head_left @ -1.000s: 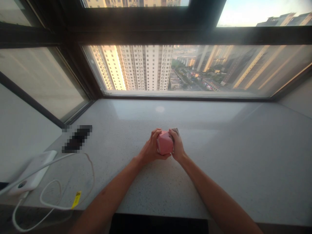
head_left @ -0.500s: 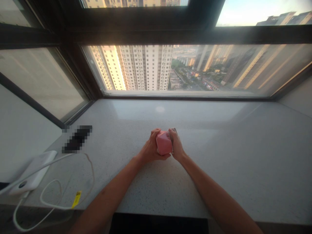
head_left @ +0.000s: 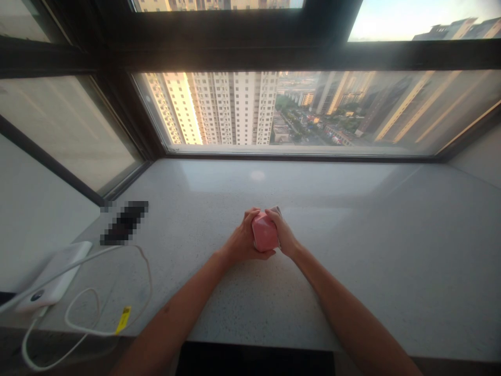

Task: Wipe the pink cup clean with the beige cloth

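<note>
A small pink faceted object (head_left: 265,235) is held between both hands above the middle of the sill; its exact kind cannot be made out. My left hand (head_left: 246,240) wraps its left side, fingers over the far edge and thumb along the near edge. From the right, my right hand (head_left: 285,235) grips it, with the thumb lying across the upper pink face. A pale greyish part pokes out beyond the right hand's fingertips. The palms hide both sides and the underside.
A speckled grey stone sill (head_left: 376,261) runs up to the dark window frame (head_left: 297,157). At left lie a blurred-out dark item (head_left: 126,222), a white power bank-like box (head_left: 58,271) and a looped white cable (head_left: 150,277) with a yellow tag (head_left: 123,319).
My right thumb has moved left over the top of the pink object, and the right fingers have shifted around it. The left hand keeps its hold, almost unmoved.
</note>
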A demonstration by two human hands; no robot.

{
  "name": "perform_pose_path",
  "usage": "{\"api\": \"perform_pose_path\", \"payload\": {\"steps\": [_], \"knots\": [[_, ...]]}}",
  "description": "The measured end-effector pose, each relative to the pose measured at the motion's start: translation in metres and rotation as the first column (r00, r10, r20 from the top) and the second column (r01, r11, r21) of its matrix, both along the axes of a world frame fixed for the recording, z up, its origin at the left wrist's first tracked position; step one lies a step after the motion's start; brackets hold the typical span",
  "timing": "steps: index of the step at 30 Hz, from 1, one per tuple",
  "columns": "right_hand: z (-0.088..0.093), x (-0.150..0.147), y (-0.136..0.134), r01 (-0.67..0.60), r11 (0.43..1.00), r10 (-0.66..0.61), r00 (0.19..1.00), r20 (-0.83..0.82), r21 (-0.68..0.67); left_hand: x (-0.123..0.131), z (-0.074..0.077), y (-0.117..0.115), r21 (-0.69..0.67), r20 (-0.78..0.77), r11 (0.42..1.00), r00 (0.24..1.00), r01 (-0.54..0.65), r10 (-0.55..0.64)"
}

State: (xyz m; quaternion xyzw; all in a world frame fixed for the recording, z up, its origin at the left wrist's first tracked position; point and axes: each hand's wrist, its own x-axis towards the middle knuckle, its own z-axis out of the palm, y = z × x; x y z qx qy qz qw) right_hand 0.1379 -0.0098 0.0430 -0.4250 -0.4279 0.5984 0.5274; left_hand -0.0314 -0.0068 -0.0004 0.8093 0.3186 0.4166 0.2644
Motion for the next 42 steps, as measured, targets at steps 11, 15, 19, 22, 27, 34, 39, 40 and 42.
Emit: {"api": "perform_pose_path", "payload": {"steps": [11,15,19,22,27,34,39,40,42], "knots": [[-0.003,0.008,-0.001,-0.119,0.993,0.12,0.989,0.088,-0.019,-0.002,-0.005,0.002,0.125,0.019,0.991,0.999,0.047,-0.05],[0.001,0.011,-0.001,-0.158,0.987,0.157,0.981,0.113,0.0,-0.003,-0.004,0.0,0.106,0.005,0.993,0.999,0.052,-0.053],[0.008,0.012,-0.003,-0.248,0.969,0.246,0.965,0.093,0.001,-0.003,-0.005,0.001,0.116,-0.023,0.992,0.998,0.058,-0.055],[0.008,0.011,-0.003,-0.261,0.965,0.261,0.963,0.074,-0.011,-0.002,-0.005,0.002,0.112,-0.038,0.992,0.998,0.054,-0.05],[0.001,0.006,-0.004,-0.181,0.983,0.18,0.983,0.041,0.007,-0.003,0.001,0.0,0.118,-0.002,0.991,0.998,0.059,-0.06],[0.0,0.002,-0.01,-0.164,0.984,0.161,0.985,0.055,0.066,-0.004,0.001,0.0,-0.044,0.112,0.995,0.99,0.088,-0.082],[0.005,0.001,-0.015,-0.139,0.983,0.123,0.984,0.13,0.117,-0.004,0.003,-0.004,-0.189,0.154,0.975,0.984,0.12,-0.091],[0.006,0.001,-0.016,-0.139,0.982,0.12,0.982,0.147,0.127,-0.003,0.004,-0.005,-0.218,0.17,0.966,0.98,0.137,-0.101],[0.008,0.001,-0.018,-0.148,0.976,0.12,0.977,0.178,0.159,-0.002,0.007,-0.007,-0.264,0.214,0.948,0.969,0.176,-0.12]]}}
